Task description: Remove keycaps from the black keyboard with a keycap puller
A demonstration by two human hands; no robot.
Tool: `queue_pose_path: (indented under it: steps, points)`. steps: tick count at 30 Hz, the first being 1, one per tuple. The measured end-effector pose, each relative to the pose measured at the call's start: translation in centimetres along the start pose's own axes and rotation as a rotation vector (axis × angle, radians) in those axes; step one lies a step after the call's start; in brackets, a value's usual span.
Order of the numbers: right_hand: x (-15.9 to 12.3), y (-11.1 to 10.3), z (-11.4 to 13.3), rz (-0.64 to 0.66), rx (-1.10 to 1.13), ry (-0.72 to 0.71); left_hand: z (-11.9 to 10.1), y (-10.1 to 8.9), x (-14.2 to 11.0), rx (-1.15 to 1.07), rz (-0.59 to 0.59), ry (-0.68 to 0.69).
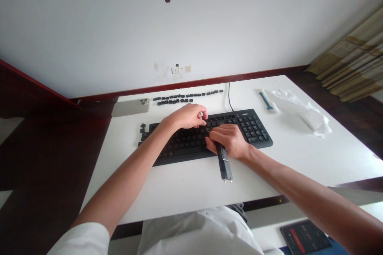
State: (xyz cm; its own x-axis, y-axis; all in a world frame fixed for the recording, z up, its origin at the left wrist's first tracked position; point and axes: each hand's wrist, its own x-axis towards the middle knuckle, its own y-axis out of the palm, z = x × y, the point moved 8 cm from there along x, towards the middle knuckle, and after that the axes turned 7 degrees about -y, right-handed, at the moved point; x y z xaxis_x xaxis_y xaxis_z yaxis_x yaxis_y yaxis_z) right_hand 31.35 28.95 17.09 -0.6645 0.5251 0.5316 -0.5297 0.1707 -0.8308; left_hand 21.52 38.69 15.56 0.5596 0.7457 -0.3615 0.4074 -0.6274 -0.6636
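Note:
A black keyboard (187, 151) lies slightly tilted across the table, with its number pad at the right. My right hand (229, 139) is wrapped round a dark keycap puller (223, 161); its thin metal wire end points at the keys, and the handle sticks out toward me. Just left of it, my left hand (190, 115) hovers over the upper middle keys, thumb and fingers curled together. Whatever it pinches, if anything, is too small to make out. My left hand and forearm hide part of the keyboard's left side.
Loose black keycaps (196, 95) lie in two rows behind the keyboard, with several more (143, 126) at its left end. A phone (131, 106) rests at the back left. At right are a blue brush (265, 100) and crumpled white plastic (311, 115). A cable (229, 97) runs backward.

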Motion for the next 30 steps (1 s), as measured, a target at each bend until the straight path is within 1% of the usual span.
queue_pose_path:
  steps: [3,5,8,10,11,12,13,16,17,18,20,22,23,24,26,27,28,30]
  points:
    - [-0.4,-1.3,-1.3,-0.064,0.039,0.073,0.6,-1.9,-0.3,0.080,-0.117,0.007]
    - [-0.7,-2.4,-2.6,-0.123,0.086,0.165,0.6,-2.7,-0.5,0.136,-0.152,0.037]
    - [-1.4,-3.7,-5.1,-0.197,0.151,0.377,0.0,-2.9,-0.9,0.188,-0.147,0.094]
    - [-2.0,-4.6,-6.9,-0.252,0.158,0.555,-1.0,-2.9,-1.5,0.198,-0.153,0.147]
    - [-2.0,-4.9,-7.6,-0.257,0.149,0.622,-1.8,-2.9,-1.9,0.190,-0.162,0.186]
    - [-1.8,-5.1,-8.1,-0.239,0.136,0.671,-2.6,-2.9,-2.3,0.171,-0.172,0.232]
    - [-1.3,-5.2,-8.5,-0.189,0.119,0.692,-3.5,-3.0,-2.8,0.138,-0.181,0.278]
    - [1.5,-4.2,-8.6,0.077,0.095,0.688,-5.8,-3.3,-4.1,-0.013,-0.197,0.383]
    - [2.6,-4.0,-8.4,0.146,0.083,0.686,-6.3,-3.4,-4.3,-0.063,-0.212,0.408]
    - [4.1,-3.9,-8.0,0.187,0.065,0.646,-6.6,-3.6,-4.5,-0.112,-0.249,0.428]
    - [7.1,-4.2,-7.0,0.204,0.037,0.551,-6.5,-4.6,-4.8,-0.220,-0.386,0.449]
    - [9.5,-4.3,-6.1,0.206,0.111,0.498,-5.3,-5.9,-5.3,-0.376,-0.555,0.444]
    - [10.4,-4.1,-5.7,0.239,0.170,0.467,-4.4,-6.4,-5.7,-0.473,-0.613,0.443]
    - [11.1,-3.8,-5.4,0.296,0.222,0.440,-3.3,-7.0,-6.1,-0.577,-0.659,0.444]
    - [11.5,-2.9,-5.0,0.442,0.282,0.389,-0.5,-8.0,-7.2,-0.795,-0.738,0.442]
    - [11.4,-2.5,-5.0,0.519,0.290,0.363,1.2,-8.4,-7.8,-0.905,-0.766,0.431]
    - [11.0,-2.0,-5.0,0.591,0.286,0.338,2.9,-8.5,-8.2,-1.008,-0.763,0.406]
    - [9.9,-0.8,-5.3,0.721,0.260,0.297,6.0,-8.0,-8.7,-1.148,-0.718,0.322]
